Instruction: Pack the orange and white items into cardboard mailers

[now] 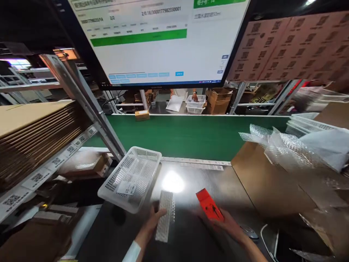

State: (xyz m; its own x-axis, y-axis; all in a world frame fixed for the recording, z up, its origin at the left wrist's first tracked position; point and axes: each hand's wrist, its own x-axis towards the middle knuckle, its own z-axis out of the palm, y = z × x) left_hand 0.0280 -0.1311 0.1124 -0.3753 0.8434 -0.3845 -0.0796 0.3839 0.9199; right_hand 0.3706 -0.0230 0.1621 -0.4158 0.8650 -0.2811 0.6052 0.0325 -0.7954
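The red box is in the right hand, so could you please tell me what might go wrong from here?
The right hand holds the red box by its near end, so it could tip or slip. The left hand holds bubble wrap, so it may be slow to help. The right forearm passes close to the mouse and might knock it.

Packet [166,200] between basket [147,153] and box [207,204]

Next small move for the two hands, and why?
Probably bring the bright red rectangular box in the right hand toward the clear bubble-wrap strip in the left hand: each hand holds just one of them, they are apart, and bare grey metal tabletop shows between them.
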